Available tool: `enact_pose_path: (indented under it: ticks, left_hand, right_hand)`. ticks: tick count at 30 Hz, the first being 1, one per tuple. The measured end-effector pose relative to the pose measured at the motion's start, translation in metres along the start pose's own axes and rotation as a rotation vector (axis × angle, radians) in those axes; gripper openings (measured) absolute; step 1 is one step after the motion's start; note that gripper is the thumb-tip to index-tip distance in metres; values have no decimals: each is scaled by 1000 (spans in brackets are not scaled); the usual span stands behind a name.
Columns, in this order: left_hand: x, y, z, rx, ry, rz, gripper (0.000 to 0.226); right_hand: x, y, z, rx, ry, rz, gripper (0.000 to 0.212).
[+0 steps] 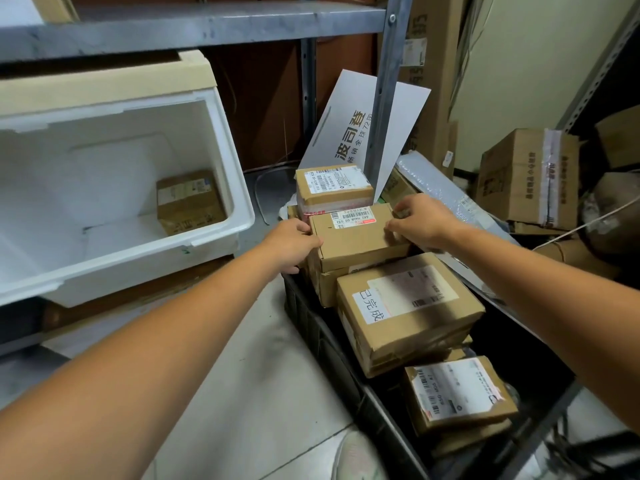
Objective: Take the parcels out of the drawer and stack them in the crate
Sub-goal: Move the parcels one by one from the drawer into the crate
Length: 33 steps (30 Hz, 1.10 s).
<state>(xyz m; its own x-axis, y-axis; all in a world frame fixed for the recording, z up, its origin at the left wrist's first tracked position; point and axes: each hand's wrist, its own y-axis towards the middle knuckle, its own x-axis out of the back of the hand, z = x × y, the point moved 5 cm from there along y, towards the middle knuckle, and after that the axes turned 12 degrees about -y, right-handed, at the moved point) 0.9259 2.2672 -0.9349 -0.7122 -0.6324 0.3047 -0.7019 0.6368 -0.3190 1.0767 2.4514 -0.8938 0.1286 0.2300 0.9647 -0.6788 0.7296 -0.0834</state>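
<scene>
Two hands on one box. Top parcel (353, 233): plain brown corrugated card, flat and rectangular, crisp edges, white barcode label with a red strip along its far edge. It sits on another brown box at the far end of the crate (311, 327), well apart from the drawer.

Crate: black plastic, long, ribbed side wall, standing on the pale tiled floor (242, 358). Inside it, nearer us, a big parcel (408, 313) of brown card with glossy tape bands and two white labels, one handwritten. It rests tilted on the boxes beneath. Nearest us, a small parcel (457, 393) with a wrinkled label and shiny tape. Beyond the top parcel, a rear parcel (332, 183), squat, with a band of red-printed white tape. We cannot tell whether it is inside the crate.

Drawer (221, 140), on our left: thick white foam-like walls, matte and grainy, rounded rim, set under a grey metal shelf (207, 26). One drawer parcel (188, 200) lies in its far right corner, brown card with a pale label.

Left hand (292, 242): our arm is stretched straight out, fingers curled against the top parcel's left side. Right hand (424, 220): arm reaching in from the right, wrist bent, fingers (407, 207) and thumb pinching the parcel's right edge near the far corner. Both hands hold the box, which lies roughly level.
</scene>
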Motion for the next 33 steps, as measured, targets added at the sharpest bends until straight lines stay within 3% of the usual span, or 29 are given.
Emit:
enact_pose_path:
  ticks: [5, 11, 27, 33]
  left_hand:
    - [28, -22, -27, -199, 486, -50, 38]
    - [70, -58, -35, -241, 669, -83, 43]
    - [255, -116, 21, -108, 825, -284, 43]
    - [305, -109, 54, -43, 802, -318, 45]
  right_hand:
    - [27, -18, 26, 94, -219, 29, 40]
    - [43, -46, 79, 224, -250, 56, 33]
    - [-1, -88, 264, 470, -209, 83, 46]
    - [-35, -77, 312, 522, -205, 103, 38]
